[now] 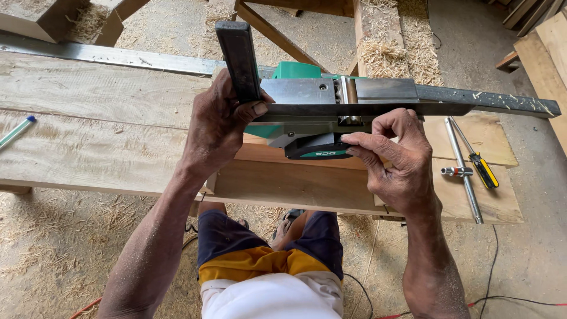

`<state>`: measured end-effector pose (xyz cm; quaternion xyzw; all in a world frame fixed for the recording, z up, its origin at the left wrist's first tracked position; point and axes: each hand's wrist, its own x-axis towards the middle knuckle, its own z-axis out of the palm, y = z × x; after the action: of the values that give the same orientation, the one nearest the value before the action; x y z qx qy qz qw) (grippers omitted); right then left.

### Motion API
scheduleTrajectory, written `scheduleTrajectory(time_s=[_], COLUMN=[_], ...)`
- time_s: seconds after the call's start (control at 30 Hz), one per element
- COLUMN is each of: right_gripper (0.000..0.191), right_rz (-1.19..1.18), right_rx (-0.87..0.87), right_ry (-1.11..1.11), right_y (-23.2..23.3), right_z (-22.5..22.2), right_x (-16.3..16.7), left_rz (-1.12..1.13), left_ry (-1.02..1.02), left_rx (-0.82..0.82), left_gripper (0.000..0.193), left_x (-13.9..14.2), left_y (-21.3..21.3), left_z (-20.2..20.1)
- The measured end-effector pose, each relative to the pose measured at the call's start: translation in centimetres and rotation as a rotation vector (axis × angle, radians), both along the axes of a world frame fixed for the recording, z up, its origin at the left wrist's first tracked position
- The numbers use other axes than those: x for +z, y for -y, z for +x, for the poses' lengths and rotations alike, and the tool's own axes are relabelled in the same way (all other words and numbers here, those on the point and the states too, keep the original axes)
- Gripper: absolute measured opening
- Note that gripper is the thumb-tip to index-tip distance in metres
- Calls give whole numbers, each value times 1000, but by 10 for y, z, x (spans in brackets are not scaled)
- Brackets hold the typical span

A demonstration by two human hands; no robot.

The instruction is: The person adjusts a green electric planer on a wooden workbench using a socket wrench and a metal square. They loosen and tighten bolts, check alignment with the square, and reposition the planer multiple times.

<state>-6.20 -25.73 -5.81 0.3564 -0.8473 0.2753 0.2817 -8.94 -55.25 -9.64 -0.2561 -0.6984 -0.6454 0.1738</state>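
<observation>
Electric planer [322, 109], green and steel, lies sole-up on the wooden workbench [100, 136]; it looks heavy, rigid and slick on its metal faces, best gripped by the body. Left hand [215, 127] clasps a dark steel square [239, 59] against its sole; right hand [393, 156] pinches the planer's near edge

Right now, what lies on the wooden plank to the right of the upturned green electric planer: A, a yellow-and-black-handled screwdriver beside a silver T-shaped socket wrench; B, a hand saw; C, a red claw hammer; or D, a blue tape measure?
A: the yellow-and-black-handled screwdriver lies beside the silver T-shaped socket wrench on the wooden plank, right of the green electric planer.
</observation>
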Motion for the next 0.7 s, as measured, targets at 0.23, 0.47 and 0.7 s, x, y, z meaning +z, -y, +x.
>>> scheduleTrajectory(time_s=[0.23, 0.47, 0.7], right_gripper=[30, 32, 32], right_rz=[36, 45, -52], right_rx=[-6, -25, -45], right_ry=[7, 26, 21], right_y=[-1, -1, 3], right_z=[-1, 4, 7], right_x=[-1, 0, -4], left_rz=[6, -18, 15], left_ry=[-18, 10, -21], left_rx=[-18, 19, -9], left_gripper=[23, 23, 22], left_x=[-2, 0, -1], left_y=[0, -1, -1], left_z=[0, 3, 5])
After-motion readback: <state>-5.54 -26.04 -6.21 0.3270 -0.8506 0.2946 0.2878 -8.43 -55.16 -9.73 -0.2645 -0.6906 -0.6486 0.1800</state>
